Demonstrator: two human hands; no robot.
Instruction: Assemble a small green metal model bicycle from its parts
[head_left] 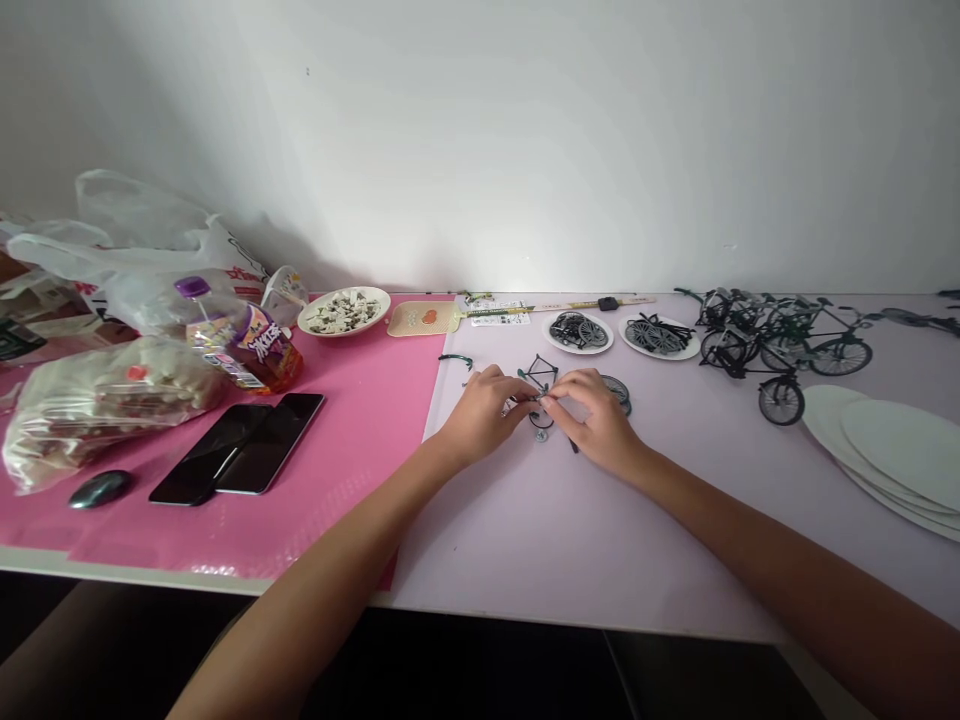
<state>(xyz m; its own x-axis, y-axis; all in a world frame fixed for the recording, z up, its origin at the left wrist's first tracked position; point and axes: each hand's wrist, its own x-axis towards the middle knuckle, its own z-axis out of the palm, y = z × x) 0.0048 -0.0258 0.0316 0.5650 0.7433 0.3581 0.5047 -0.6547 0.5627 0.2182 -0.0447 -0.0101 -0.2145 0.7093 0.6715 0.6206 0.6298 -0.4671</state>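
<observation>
Grip: left hand (486, 408) and right hand (592, 415) pinch a toy bike frame (541, 374).
Wheels (666, 337): on plate (677, 355) near surface's (495, 565) back edge.
Bikes (784, 332): right of plate.

Left forearm (341, 560) comes in from the bottom edge, right forearm (765, 560) from the lower right – both bare, angled inward. Wrists near straight. Left hand (486, 415) and right hand (596, 420) almost meet, thumb and index pinched on each, other fingers curled – too small to tell if fingertips touch.
</observation>
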